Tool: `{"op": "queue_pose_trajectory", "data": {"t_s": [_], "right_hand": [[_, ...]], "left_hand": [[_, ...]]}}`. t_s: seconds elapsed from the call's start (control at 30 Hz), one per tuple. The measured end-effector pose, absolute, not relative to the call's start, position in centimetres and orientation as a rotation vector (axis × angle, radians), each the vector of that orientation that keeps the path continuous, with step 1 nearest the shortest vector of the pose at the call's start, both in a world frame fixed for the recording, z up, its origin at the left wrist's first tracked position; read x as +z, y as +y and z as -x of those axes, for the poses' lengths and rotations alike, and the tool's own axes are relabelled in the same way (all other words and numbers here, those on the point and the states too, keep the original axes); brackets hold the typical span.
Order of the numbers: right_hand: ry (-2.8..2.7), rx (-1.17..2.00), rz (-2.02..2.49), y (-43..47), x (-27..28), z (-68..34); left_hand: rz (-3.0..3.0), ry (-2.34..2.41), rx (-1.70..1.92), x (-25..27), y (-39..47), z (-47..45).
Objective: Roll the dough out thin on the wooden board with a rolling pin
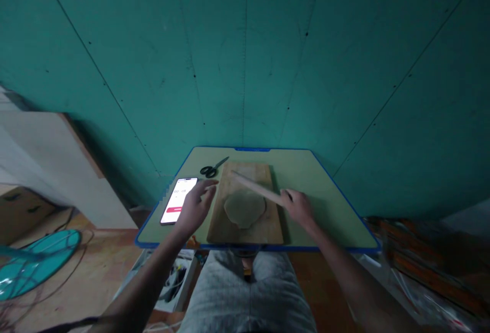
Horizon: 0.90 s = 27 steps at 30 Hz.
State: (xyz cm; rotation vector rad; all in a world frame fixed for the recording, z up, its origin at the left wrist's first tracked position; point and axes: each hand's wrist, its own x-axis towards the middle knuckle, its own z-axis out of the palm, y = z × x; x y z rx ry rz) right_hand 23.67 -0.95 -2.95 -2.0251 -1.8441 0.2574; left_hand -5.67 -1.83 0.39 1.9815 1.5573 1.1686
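Note:
A flat, roughly round sheet of dough (244,209) lies on a wooden cutting board (229,232). In my right hand (297,205) is one end of a pale wooden rolling pin (258,188), its fingers wrapped round it. The pin slants across the board to the far left, over the far part of the board beyond the dough. My left hand (197,208) is held at the board's left edge with its fingers apart and nothing in it. It partly covers a phone (176,201) with a lit white screen.
Black-handled scissors (210,171) lie at the far left of the blue-edged table (329,210). A green wall (245,68) rises behind it. A pale panel (69,170) leans at the left, near a round teal base (38,264). An open drawer or box (178,282) holds clutter below.

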Motion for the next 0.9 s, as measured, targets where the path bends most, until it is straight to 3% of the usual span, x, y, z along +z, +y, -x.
{"op": "queue_pose_trajectory", "data": {"t_s": [0.13, 0.37, 0.9], "right_hand": [[-2.012, 0.107, 1.978, -2.5, -2.1, -21.4], [-2.11, 0.07, 2.069, -3.7, -0.7, -19.5], [-2.039, 0.241, 2.176, 1.3, -0.5, -20.3]], "left_hand": [[-2.249, 1.63, 1.153, 0.4, -1.2, 5.3], [-2.615, 1.878, 0.674, -2.2, -1.1, 2.1], [-2.446, 2.013, 0.333, 0.4, 2.8, 0.0]]}}
